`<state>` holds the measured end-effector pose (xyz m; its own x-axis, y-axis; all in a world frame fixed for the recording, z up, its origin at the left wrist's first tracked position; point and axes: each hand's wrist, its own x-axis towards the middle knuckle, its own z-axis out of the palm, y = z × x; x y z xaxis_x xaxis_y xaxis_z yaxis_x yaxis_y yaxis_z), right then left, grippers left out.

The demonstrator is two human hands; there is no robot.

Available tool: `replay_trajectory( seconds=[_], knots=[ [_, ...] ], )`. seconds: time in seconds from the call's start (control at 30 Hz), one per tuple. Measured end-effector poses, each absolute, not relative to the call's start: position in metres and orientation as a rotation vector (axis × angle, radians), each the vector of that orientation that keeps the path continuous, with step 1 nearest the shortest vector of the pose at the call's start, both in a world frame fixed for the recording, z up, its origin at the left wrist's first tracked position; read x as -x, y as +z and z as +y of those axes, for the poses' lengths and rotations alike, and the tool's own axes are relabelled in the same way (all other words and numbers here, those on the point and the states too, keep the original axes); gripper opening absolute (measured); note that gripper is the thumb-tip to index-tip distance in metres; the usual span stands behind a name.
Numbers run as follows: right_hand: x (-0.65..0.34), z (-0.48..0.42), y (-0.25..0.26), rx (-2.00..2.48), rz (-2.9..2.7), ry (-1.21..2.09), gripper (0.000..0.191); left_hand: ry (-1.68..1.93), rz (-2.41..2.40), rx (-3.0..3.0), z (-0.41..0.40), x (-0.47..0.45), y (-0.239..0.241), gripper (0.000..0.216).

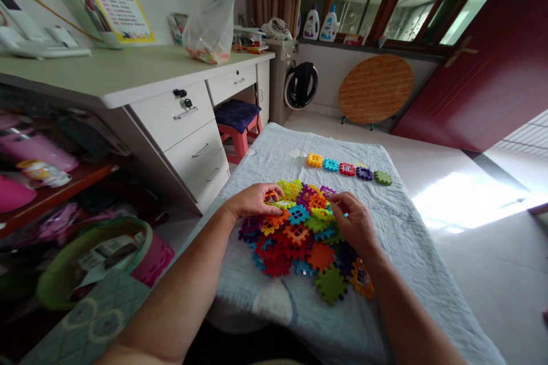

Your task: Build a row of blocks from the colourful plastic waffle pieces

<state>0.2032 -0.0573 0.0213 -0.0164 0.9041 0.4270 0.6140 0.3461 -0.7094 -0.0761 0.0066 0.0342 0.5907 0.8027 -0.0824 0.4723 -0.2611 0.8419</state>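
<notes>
A heap of colourful plastic interlocking building blocks, square with notched edges and some with window grids, lies on the cloth-covered table. My left hand is at the heap's far left side, thumb and fingers closed around a yellow-green block. At the right side of the heap, my right hand has its fingertips bent together beside a purple block; what they pinch, if anything, is hidden. Beyond the heap, several blocks stand in a spaced row, from a yellow block to a green block.
A white desk with drawers runs along the left, bearing a plastic bag. A red stool is tucked beside it. Ahead are a washing machine and a round wooden tabletop. A basket sits low left.
</notes>
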Motion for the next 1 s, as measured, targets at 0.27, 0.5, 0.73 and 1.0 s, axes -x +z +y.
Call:
replay_trajectory(
  seconds=[0.27, 0.5, 0.73, 1.0],
  knots=[
    [-0.203, -0.058, 0.021, 1.363, -1.724, 0.433, 0.011, 0.566, 1.114, -1.993, 0.010, 0.076, 0.029, 0.024],
    [-0.204, -0.058, 0.021, 1.361, -1.727, 0.416, 0.012, 0.981, 1.261, -2.034, 0.015, 0.079, 0.027, 0.019],
    [-0.203, -0.058, 0.023, 1.376, -1.751, 0.402, 0.012, 1.006, 1.378, -2.315, 0.015, 0.073, 0.032, 0.011],
    [-0.201, -0.058, 0.025, 1.386, -1.745, 0.414, 0.014, 0.716, 1.053, -1.928, -0.001, 0.073, 0.046, 0.024]
  ],
)
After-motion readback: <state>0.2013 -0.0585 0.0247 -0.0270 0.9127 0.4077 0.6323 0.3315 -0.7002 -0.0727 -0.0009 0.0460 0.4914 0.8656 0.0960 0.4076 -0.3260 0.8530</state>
